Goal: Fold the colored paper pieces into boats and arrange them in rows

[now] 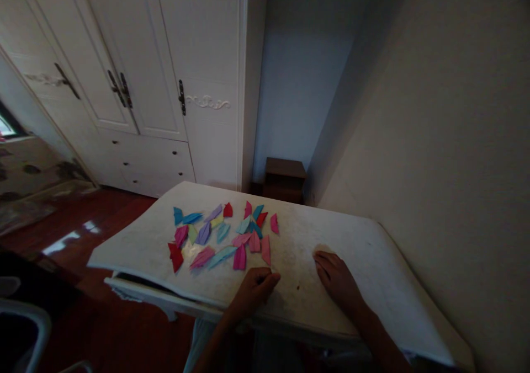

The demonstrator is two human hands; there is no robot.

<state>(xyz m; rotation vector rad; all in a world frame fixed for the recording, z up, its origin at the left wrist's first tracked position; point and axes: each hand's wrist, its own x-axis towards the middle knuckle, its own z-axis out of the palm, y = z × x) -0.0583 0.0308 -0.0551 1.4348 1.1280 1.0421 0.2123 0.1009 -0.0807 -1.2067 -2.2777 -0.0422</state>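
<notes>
Folded paper pieces point(222, 232) in pink, red, blue, purple, yellow and green lie spread over the left and middle of the white table point(157, 246). My left hand point(257, 287) is closed at the table's front side, thumb pressed against curled fingers. Whether anything is inside it is hidden. Just beyond it lies a light pink folded paper piece point(266, 250), the nearest one to this hand. My right hand point(336, 278) rests on the bare tabletop to the right, fingers stretched out and lying down, with no object visible in it.
A small dark speck point(297, 287) lies between my hands. Behind the table stand a white wardrobe point(215, 141) and a brown cabinet point(285, 168). A wall point(447, 158) runs along the right. A drawer front point(165, 296) juts slightly below the table's edge. A white chair frame point(41, 318) is lower left.
</notes>
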